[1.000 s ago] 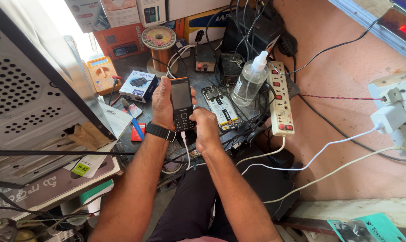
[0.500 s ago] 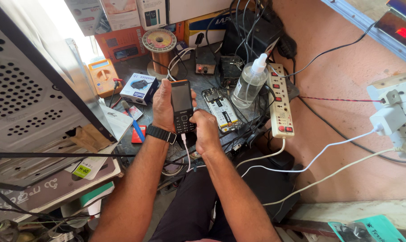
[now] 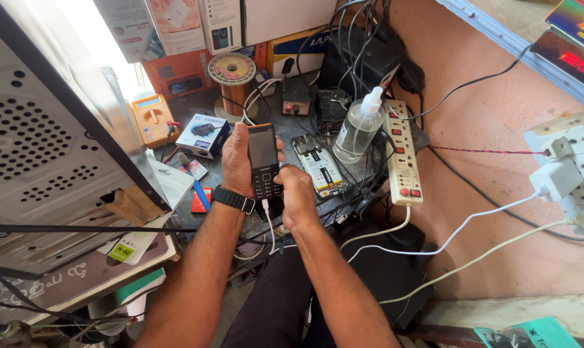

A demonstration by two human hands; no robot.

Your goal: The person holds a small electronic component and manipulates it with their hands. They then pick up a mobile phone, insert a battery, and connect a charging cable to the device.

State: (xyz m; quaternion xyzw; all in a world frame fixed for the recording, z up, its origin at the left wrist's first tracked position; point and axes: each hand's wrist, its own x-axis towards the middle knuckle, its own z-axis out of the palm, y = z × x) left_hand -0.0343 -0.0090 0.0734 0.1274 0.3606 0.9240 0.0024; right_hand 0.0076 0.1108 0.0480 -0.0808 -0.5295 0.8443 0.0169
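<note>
My left hand (image 3: 238, 162) grips a black keypad phone (image 3: 263, 158) upright over the cluttered workbench, its dark screen facing me. A black watch sits on that wrist. My right hand (image 3: 297, 196) is curled at the phone's lower right edge, thumb on the keypad. A white cable (image 3: 268, 222) is plugged into the phone's bottom and hangs down between my forearms. An opened phone with its circuit board exposed (image 3: 319, 164) lies on the bench just right of my hands.
A clear spray bottle (image 3: 358, 127) stands beside a white power strip (image 3: 403, 154). A copper wire spool (image 3: 233, 80), a yellow multimeter (image 3: 153, 118) and a small charger box (image 3: 203, 135) sit at the left. A perforated metal case (image 3: 40, 148) fills the left side. Wall sockets with a white adapter (image 3: 558, 175) are at right.
Both hands and the phone stay in nearly the same place; my right thumb shifts slightly on the keypad. The view has drifted a little.
</note>
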